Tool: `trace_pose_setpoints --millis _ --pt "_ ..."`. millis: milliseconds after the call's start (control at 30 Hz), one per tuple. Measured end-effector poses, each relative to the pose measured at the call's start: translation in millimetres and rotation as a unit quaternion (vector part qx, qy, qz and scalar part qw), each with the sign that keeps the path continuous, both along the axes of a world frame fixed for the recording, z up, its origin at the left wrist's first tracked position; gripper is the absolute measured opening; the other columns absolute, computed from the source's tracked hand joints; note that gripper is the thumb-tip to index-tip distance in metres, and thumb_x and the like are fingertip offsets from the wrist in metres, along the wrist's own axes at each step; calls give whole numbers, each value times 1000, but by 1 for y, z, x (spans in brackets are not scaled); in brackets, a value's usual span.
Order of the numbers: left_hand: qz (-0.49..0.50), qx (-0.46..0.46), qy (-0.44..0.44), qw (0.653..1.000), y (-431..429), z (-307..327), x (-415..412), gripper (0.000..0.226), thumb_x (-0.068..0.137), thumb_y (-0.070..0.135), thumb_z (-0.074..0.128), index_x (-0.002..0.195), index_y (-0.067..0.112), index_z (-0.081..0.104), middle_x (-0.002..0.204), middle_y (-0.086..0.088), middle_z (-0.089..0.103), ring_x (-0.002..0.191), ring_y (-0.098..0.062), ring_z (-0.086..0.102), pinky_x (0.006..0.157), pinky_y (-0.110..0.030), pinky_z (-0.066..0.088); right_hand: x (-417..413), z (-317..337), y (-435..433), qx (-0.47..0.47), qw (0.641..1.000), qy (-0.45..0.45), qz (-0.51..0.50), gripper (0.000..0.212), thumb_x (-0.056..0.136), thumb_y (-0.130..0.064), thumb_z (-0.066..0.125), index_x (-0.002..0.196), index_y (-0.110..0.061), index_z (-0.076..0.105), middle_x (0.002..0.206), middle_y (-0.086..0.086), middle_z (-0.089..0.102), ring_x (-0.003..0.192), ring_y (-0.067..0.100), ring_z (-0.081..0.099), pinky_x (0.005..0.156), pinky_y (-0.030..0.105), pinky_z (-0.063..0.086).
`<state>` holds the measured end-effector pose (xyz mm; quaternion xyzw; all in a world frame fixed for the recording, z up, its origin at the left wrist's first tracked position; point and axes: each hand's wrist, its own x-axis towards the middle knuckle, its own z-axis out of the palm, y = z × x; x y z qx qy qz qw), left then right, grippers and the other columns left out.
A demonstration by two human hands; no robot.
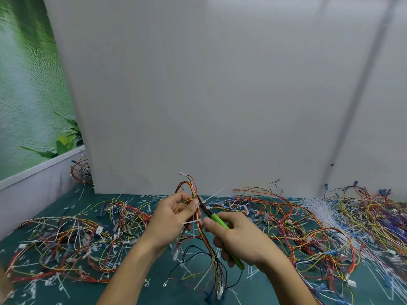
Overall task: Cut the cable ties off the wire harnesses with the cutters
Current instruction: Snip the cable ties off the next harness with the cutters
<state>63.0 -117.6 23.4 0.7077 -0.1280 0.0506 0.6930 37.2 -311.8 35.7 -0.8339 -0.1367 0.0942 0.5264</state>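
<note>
A wire harness (196, 216) is pinched at frame centre by the left hand (174, 219). Green-handled cutters (217, 219) are gripped by the right hand (240, 236), blades at a white cable tie (208, 200).

Two hands (174, 219) (240, 236), one cutters (217, 219), harnesses (66, 245) too tangled to count.

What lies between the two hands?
In the head view, the wire harness with a white cable tie hangs between the left hand and the right hand, which holds the cutters.
</note>
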Motion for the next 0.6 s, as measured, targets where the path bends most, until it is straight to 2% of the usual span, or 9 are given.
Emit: trace_pose_setpoints --millis 133,233,333,433,600 --pt "-7 3 6 1000 4 1 0 17 98 25 63 87 12 69 80 -12 71 70 -21 69 64 -32 53 1 1 -2 1 1000 -1 8 32 94 -67 58 93 -38 72 79 0 69 63 16 69 63 38 58" --pt "-10 2 8 1000 5 2 1 19 98 25 63 86 12 68 80 -12 71 70 -22 68 64 -32 54 1 1 -2 -6 1000 2 5 38 95 -64 59 98 -27 70 81 1 70 64 15 69 64 39 60" --pt "-7 8 3 1000 5 0 1 20 96 29 65 89 10 68 81 -12 71 70 -27 63 67 -36 52 0 1 0 -21 1000 -5 -4 40 96 -60 60 97 -21 65 77 2 64 59 17 62 58 36 55" --pt "-8 3 -2 1000 4 0 1 23 91 34 67 92 12 68 81 -11 71 71 -27 67 66 -35 53 -1 1 2 -44 999 -17 -10 42 97 -55 61 95 -14 59 73 4 56 54 21 54 52 34 51" --pt "-7 6 -5 1000 4 -2 3 17 89 35 68 91 18 69 81 -8 73 73 -24 72 64 -29 55 -3 4 3 -46 999 -12 -8 39 97 -53 62 96 -13 59 73 3 59 51 18 59 51 34 54"
